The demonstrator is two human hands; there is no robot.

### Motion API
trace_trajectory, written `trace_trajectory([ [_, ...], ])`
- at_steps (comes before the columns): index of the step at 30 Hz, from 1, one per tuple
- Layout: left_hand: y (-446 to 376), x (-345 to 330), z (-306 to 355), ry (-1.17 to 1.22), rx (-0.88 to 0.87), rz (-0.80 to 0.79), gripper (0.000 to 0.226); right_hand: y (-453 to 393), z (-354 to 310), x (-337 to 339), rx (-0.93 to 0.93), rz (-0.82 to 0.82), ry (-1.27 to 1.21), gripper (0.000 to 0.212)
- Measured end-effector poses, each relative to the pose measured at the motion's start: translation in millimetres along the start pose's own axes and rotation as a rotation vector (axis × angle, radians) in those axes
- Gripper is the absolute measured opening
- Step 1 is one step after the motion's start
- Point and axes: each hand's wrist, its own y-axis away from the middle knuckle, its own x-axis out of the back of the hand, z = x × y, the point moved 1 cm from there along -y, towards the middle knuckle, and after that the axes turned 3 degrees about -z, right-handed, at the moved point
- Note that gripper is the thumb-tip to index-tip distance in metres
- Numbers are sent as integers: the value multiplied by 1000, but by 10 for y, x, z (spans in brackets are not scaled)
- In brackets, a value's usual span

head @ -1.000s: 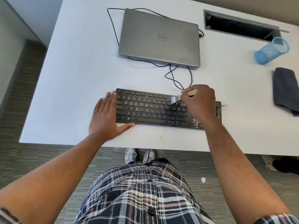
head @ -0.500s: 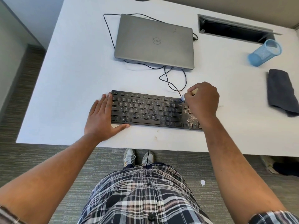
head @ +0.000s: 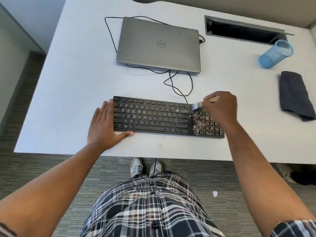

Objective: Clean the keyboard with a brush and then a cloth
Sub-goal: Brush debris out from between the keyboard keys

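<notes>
brushing step in hand. right hand (head: 220, 108) clenched in a grip on small wooden-handled brush (head: 196, 106), bristles just left of the grip at far edge of black flat keyboard (head: 153, 117). pale crumbs (head: 203, 124) directly below the grip, over the number pad. left hand (head: 104, 127) flat, bracing keyboard's far end. next, likely sweeping debris off, then reaching right of the grip for folded dark grey cloth (head: 295, 94). white tabletop (head: 77, 82); grey carpet (head: 34, 168) beneath.

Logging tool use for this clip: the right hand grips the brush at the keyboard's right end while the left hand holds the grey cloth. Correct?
Not quite. In the head view the left hand lies flat against the keyboard's left end; the grey cloth lies untouched on the desk. The right hand does grip the brush there.
</notes>
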Motion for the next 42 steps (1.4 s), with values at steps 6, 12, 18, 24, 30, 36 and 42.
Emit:
trace_trajectory([
  [6, 48, -33, 75, 29, 43, 14, 145, -85, -5, 215, 7, 60, -15, 5],
  [12, 57, -17, 82, 20, 42, 22, 143, 1, -32, -26, 22, -28, -87, 7],
  [18, 64, -9, 96, 14, 44, 21, 141, -68, 415, 303, -85, 82, 41, 7],
  [24, 76, 9, 118, 14, 53, 16, 140, -118, 331, 432, -78, 93, -56, 10],
  [30, 83, 32, 137, 10, 60, 17, 138, -51, 363, 278, -56, 36, -53, 6],
  [36, 84, 34, 136, 2, 59, 22, 137, -105, 675, 648, -124, 120, 97, 10],
  [42, 84, 32, 137, 1, 62, 21, 136, -121, 546, 614, -104, 64, -92, 16],
])
